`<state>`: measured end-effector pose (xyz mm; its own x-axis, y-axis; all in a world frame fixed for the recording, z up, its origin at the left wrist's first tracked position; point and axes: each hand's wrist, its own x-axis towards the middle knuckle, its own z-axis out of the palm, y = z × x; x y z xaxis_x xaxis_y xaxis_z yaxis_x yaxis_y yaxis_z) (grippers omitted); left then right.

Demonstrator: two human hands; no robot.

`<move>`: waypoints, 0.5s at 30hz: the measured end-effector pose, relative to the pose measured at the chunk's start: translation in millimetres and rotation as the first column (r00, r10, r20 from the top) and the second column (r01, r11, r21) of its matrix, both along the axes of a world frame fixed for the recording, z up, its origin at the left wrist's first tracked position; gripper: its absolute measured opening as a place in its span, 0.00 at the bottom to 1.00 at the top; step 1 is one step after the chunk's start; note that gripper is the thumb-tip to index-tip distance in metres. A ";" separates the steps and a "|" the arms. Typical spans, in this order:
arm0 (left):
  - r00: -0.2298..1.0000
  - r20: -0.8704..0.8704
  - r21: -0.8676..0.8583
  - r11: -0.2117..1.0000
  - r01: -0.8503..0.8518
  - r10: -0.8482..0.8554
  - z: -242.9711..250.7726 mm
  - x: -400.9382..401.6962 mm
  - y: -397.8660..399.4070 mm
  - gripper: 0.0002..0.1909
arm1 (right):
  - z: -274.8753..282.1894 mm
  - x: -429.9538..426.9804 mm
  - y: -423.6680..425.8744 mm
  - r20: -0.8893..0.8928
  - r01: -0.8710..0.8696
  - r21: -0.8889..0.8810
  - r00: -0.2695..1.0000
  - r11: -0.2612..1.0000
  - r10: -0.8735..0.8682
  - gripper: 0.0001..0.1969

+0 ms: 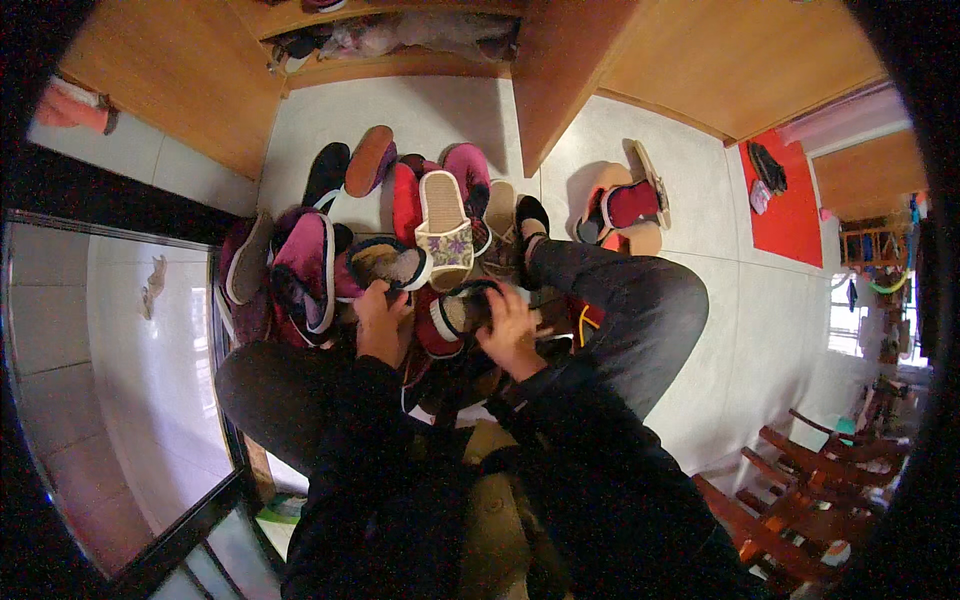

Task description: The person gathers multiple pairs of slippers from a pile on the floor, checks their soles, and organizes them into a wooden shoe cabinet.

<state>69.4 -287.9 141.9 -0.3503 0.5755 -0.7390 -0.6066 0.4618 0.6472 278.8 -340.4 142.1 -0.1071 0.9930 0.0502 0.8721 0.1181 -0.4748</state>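
Note:
My left hand (381, 319) grips the edge of a dark-lined slipper (386, 264) with a pale band. In my right hand (510, 322) is a matching-looking slipper (450, 319), dark red with a pale band, held by its dark rim. Between and beyond the hands lies an open-toed slipper with a floral strap (444, 249). Pink slippers (306, 255) lie left of my left hand, and a grey-soled slipper (250, 259) is farther left. A brown-soled purple slipper (370, 161) and a red slipper (406, 202) lie beyond. Shadow hides the shoes nearest my body.
A wooden cabinet (397, 64) with footwear inside stands ahead, its door panel (570, 82) jutting over the tiles. More slippers (630, 206) lie right of my shoe (532, 214). A black-framed glass panel (150, 375) is at left, a red mat (780, 202) and wooden chairs (810, 487) at right.

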 end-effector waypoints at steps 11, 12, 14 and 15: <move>0.902 -0.362 0.035 0.964 0.265 -0.235 12.8 0.0 6.4 0.21 | -204.3 85.0 -5.9 0.394 0.039 -0.275 0.916 0.961 0.076 0.27; 0.899 -0.382 0.021 0.971 0.240 -0.214 8.5 -15.7 -1.7 0.21 | -189.2 66.4 -3.7 0.329 0.027 -0.298 0.941 0.954 0.076 0.25; 0.703 -0.665 -0.112 0.964 0.239 -0.252 -5.1 -40.9 -10.9 0.21 | -139.7 42.1 4.8 0.226 0.008 -0.305 0.972 0.952 0.064 0.23; 0.703 -0.670 -0.109 0.968 0.225 -0.238 -15.3 -50.0 -15.4 0.21 | -112.5 33.2 7.8 0.178 -0.003 -0.287 0.983 0.958 0.056 0.22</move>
